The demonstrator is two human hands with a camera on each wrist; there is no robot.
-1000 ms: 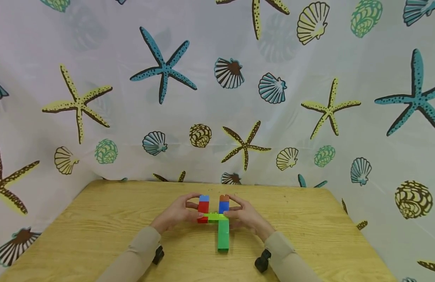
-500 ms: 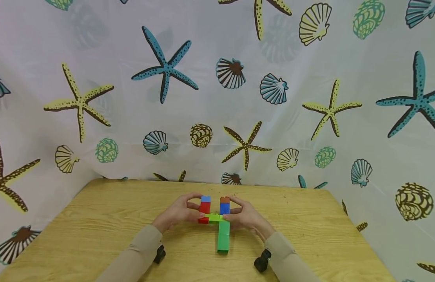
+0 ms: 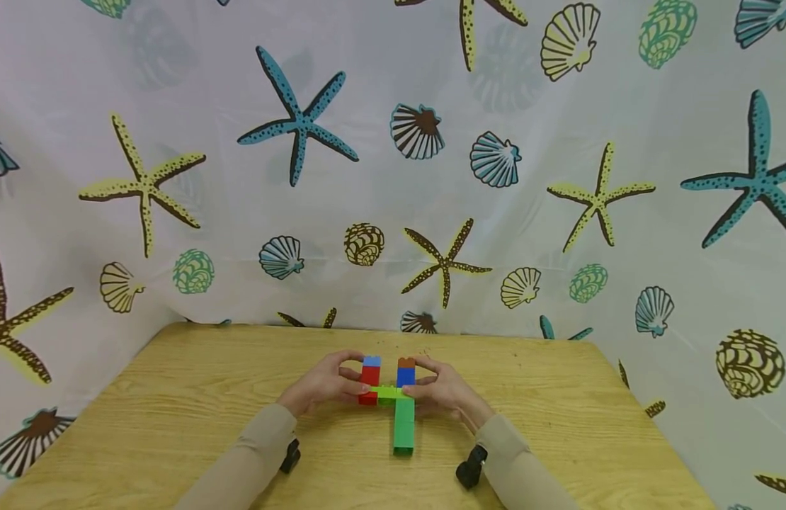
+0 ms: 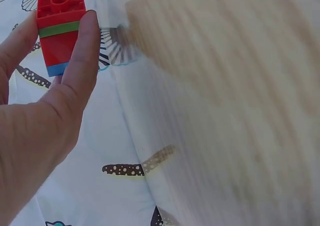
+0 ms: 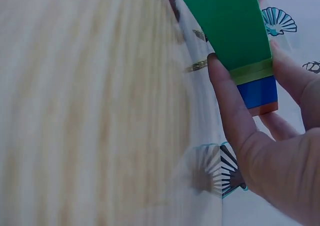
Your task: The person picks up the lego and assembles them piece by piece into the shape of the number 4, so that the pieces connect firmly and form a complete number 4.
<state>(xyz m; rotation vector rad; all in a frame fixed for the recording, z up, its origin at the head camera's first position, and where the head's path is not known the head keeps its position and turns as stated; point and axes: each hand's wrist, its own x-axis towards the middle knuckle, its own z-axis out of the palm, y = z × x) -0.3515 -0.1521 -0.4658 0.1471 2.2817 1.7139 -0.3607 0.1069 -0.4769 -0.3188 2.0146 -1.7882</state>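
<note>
Both hands hold one toy building-block structure (image 3: 403, 428) over the table. Its left column has red blocks (image 3: 369, 377) topped by a light blue block (image 3: 372, 361). A lime-green plate (image 3: 386, 392) joins this to the right column, which shows a blue block (image 3: 406, 377), a brown-orange block (image 3: 406, 363) and longer green blocks (image 5: 235, 26) below the plate. My left hand (image 3: 323, 384) grips the red column with thumb and fingers at its sides. The right hand (image 3: 453, 394) pinches the right column around the plate. Hollow undersides of a red block (image 4: 61, 5) show in the left wrist view.
A wooden table (image 3: 227, 368) lies beneath the hands. White cloth with starfish and shells (image 3: 367, 198) hangs behind it and at both sides. Black wrist devices (image 3: 471, 467) are strapped below the sleeves.
The structure has shifted very slightly to the right and down in the head view, with a small change in tilt. Both hands keep their grip.
</note>
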